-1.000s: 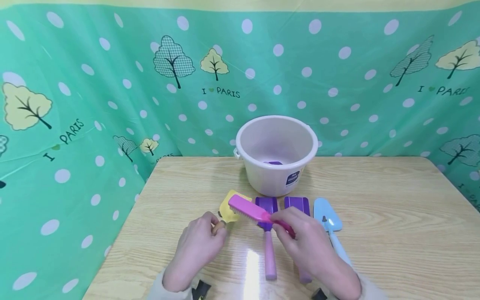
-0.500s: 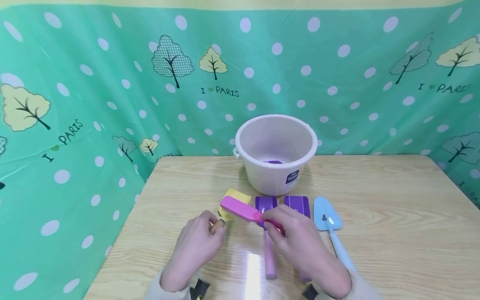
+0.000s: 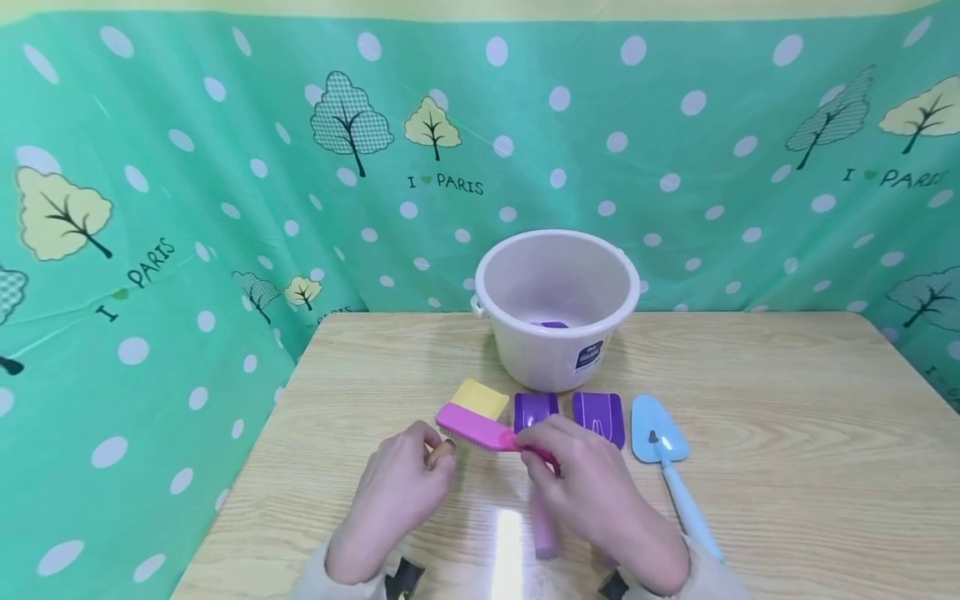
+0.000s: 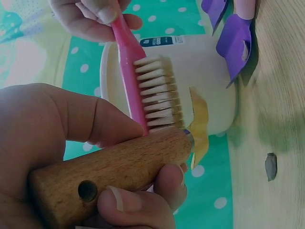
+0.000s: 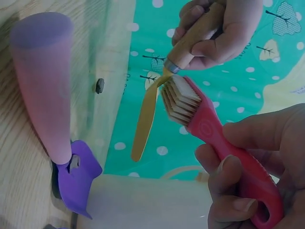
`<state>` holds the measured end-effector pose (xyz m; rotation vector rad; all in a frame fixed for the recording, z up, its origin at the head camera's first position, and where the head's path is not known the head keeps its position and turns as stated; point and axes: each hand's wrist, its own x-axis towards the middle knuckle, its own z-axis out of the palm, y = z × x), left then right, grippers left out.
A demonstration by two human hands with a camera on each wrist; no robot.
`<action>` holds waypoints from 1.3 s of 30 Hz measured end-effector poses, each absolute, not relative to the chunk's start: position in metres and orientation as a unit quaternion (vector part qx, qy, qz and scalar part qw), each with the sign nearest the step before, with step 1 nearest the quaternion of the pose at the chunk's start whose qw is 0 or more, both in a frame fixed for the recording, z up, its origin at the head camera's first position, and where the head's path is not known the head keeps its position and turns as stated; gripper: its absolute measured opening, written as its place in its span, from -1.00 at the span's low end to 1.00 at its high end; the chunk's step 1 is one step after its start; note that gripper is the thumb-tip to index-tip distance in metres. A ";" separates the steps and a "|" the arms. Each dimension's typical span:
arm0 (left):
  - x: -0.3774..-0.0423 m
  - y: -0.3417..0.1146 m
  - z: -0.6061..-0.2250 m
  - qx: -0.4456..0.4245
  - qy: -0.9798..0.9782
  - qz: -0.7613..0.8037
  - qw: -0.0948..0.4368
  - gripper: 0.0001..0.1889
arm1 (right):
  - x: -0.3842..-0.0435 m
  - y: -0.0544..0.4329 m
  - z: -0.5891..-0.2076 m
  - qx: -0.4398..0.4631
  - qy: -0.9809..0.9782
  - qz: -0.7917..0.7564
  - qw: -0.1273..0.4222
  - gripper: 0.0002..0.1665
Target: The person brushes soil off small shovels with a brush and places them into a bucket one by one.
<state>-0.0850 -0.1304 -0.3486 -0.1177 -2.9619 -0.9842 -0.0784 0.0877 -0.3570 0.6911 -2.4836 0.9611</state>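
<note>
My left hand (image 3: 397,487) grips the wooden handle (image 4: 114,171) of a small yellow trowel (image 3: 480,398), its blade pointing away from me above the table. A pink brush (image 3: 476,427) is held by its handle in my right hand (image 3: 592,479), fingers curled round it. The pale bristles (image 5: 181,100) face the trowel and lie right at its neck, just past the metal collar, in the right wrist view. Seen from the head, the brush covers the near part of the trowel blade.
A white bucket (image 3: 555,350) with something purple inside stands behind the tools. Two purple shovels (image 3: 598,417) with pink handles and a light blue trowel (image 3: 660,433) lie to the right. A small dark lump (image 4: 271,167) sits on the wooden table (image 3: 787,467).
The brush in my right hand has moved left and closer to me, from over the trowel blade down to its neck. My left hand keeps its grip and has barely moved.
</note>
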 end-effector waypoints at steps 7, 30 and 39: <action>-0.085 -0.129 -0.349 -0.036 -0.948 -0.316 0.007 -0.89 | -0.083 0.088 -0.363 0.232 -0.899 0.315 0.197 -0.77; -0.084 -0.130 -0.348 -0.046 -0.949 -0.313 0.005 -0.89 | -0.091 0.093 -0.371 0.210 -0.911 0.287 0.211 -0.73; -0.083 -0.130 -0.348 -0.048 -0.950 -0.309 0.007 -0.90 | -0.094 0.093 -0.372 0.234 -0.883 0.303 0.271 -0.74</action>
